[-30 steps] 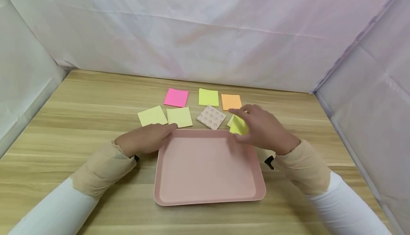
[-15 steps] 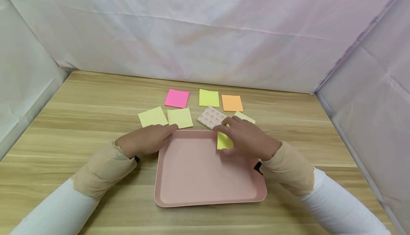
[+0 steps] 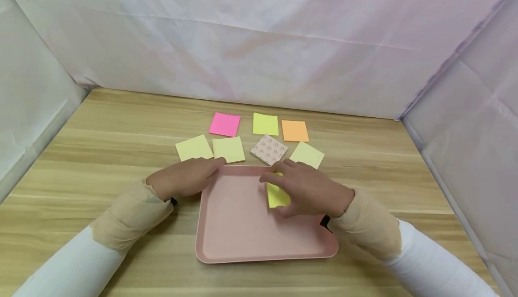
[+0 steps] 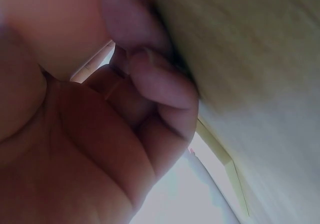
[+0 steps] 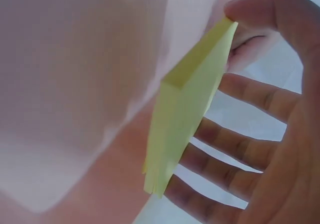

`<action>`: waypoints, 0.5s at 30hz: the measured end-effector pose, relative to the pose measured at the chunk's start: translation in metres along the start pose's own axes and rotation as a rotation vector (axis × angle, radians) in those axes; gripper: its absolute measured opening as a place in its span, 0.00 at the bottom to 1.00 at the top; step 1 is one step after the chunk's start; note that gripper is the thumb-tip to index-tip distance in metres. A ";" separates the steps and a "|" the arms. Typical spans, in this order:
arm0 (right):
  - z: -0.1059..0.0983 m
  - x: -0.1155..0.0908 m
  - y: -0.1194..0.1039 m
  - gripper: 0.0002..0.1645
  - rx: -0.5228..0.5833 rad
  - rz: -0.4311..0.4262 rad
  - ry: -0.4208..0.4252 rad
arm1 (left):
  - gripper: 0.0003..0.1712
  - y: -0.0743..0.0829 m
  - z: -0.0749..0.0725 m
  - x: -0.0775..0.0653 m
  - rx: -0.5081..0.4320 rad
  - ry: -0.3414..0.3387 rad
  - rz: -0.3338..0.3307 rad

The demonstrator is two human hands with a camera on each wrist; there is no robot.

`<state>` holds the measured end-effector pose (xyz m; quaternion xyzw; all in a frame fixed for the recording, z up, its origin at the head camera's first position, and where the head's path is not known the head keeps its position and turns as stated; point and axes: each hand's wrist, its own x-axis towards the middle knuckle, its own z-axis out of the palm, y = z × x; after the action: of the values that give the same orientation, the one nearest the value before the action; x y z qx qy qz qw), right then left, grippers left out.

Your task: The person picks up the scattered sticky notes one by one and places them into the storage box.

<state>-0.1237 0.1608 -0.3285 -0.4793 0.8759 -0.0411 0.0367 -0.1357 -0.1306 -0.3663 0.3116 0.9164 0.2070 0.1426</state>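
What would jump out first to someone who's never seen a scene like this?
Probably the shallow pink rectangular tray, lying on the wood-grain table in front of the person. Just as striking is the bright yellow square paper pad, held over the tray in the right-hand grip. Farther back, the hot-pink square paper pad and orange square paper pad glow at opposite ends of the far row.

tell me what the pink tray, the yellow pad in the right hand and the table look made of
Pink tray: probably plastic, smooth and satin, judging by its thin rim and rounded corners. Yellow pad: likely paper, matte; one corner splits into thin layers. Table: wood or wood-look laminate, low sheen; its streaked grain leaves both open.
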 end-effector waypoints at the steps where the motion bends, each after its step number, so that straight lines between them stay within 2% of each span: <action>1: 0.000 0.001 0.000 0.35 -0.004 0.005 -0.009 | 0.08 0.000 -0.001 0.000 0.000 -0.001 0.001; 6: 0.005 0.003 0.004 0.35 -0.051 0.037 -0.045 | 0.07 0.000 -0.003 0.000 -0.001 -0.012 -0.010; 11: 0.013 0.004 0.003 0.31 -0.147 0.046 -0.080 | 0.08 -0.001 -0.001 0.001 -0.009 -0.025 -0.015; 15: 0.018 0.004 0.002 0.29 -0.206 0.051 -0.078 | 0.08 -0.001 -0.001 0.001 -0.013 -0.029 -0.023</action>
<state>-0.1252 0.1580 -0.3471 -0.4592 0.8854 0.0687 0.0223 -0.1376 -0.1307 -0.3667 0.3031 0.9163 0.2071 0.1601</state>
